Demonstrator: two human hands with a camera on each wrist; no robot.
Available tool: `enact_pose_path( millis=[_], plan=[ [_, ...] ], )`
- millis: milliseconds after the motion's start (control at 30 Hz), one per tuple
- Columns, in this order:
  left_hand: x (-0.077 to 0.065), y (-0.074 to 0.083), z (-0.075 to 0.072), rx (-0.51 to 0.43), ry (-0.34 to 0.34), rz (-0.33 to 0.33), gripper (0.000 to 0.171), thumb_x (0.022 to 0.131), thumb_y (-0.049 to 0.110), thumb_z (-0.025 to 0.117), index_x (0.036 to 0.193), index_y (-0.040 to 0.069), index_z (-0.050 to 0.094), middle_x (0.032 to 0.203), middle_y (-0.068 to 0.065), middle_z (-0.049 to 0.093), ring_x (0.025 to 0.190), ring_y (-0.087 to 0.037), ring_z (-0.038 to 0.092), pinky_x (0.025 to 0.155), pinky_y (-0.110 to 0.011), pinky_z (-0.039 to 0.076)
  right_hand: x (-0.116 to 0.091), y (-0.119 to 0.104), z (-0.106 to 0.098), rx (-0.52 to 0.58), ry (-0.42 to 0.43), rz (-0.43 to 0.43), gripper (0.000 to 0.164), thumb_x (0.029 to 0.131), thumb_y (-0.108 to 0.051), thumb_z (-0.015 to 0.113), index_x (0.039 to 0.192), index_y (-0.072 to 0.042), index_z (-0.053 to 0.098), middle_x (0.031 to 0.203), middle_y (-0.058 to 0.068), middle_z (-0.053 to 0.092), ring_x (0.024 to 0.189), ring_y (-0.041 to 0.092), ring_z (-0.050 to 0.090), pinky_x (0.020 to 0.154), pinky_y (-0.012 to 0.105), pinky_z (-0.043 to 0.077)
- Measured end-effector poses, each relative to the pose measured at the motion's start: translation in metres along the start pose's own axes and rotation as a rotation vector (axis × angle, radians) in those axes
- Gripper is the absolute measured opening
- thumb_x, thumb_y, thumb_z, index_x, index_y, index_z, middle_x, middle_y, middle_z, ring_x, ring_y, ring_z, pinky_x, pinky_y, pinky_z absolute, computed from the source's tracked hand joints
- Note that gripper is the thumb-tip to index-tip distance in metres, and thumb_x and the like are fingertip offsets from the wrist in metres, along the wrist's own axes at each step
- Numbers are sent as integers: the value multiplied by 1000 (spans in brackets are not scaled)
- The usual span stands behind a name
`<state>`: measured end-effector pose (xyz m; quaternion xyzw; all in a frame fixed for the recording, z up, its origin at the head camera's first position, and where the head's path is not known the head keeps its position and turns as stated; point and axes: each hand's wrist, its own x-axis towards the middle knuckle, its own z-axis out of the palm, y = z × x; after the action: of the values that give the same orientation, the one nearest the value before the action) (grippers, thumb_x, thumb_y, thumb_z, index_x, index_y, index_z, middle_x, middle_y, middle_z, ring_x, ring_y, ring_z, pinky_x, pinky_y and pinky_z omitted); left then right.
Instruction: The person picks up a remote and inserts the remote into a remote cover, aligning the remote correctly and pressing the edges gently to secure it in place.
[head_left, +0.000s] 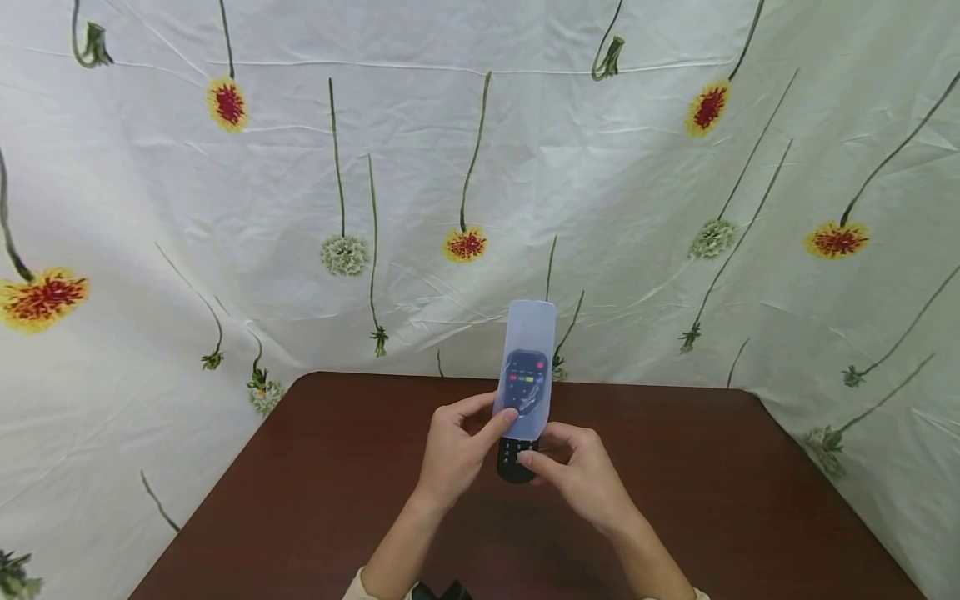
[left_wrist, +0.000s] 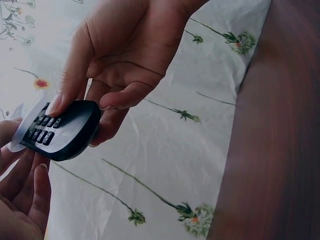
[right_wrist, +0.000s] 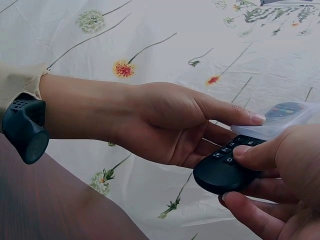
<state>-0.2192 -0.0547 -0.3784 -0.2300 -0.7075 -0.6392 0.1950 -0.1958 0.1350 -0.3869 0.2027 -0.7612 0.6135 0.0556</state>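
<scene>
A black remote control [head_left: 516, 468] is partly inside a translucent whitish sleeve [head_left: 531, 323], its keypad end sticking out at the bottom. The sleeve's far end extends beyond the remote. My left hand [head_left: 455, 451] grips the sleeve from the left, thumb on its front near the mouth. With thumb on the number keys and fingers behind, my right hand [head_left: 583, 477] pinches the bare end of the remote. In the left wrist view the right hand [left_wrist: 130, 45] comes from above onto the remote [left_wrist: 75, 131]. The right wrist view shows the left thumb on the sleeve [right_wrist: 305, 112].
A dark reddish-brown table [head_left: 337, 475] lies under the hands. Behind and beside it hangs a white cloth [head_left: 420, 150] printed with flowers. A black camera [right_wrist: 26, 127] is strapped on the left wrist by a cream cuff.
</scene>
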Motion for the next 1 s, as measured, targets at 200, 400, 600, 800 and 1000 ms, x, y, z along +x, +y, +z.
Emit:
enact_pose_path(
  millis=[200,400,600,800,1000],
  plan=[
    [0,0,1,2,-2,3,28,92,17,82,117,6,79,106,0,77,104,-17,69,98,-55,47,0,-1,0,11,10,-7,27,91,-1,77,118,3,73,95,13,73,72,24,73,65,38,61],
    [0,0,1,1,-2,-2,28,92,17,82,116,6,79,106,0,77,104,-17,69,97,-54,48,0,-1,0,17,12,-7,28,91,-1,77,119,3,72,97,14,73,73,25,73,66,38,61],
    [0,0,2,-3,-6,-5,27,91,17,82,116,6,79,106,0,77,104,-17,69,96,-53,49,0,-1,0,9,16,-6,28,91,-1,77,119,2,72,99,14,73,74,25,73,66,38,61],
    [0,0,2,1,-3,-2,28,91,17,82,116,6,79,107,0,77,105,-17,69,97,-54,48,1,-1,0,14,21,-8,28,92,0,76,120,2,73,100,14,73,75,25,74,66,39,61],
    [-1,-1,2,5,-10,-4,28,91,17,82,117,6,79,107,0,77,105,-18,69,97,-54,48,0,-2,-1,24,24,-14,31,92,0,76,122,2,72,102,14,74,75,24,74,65,39,61]
  ],
)
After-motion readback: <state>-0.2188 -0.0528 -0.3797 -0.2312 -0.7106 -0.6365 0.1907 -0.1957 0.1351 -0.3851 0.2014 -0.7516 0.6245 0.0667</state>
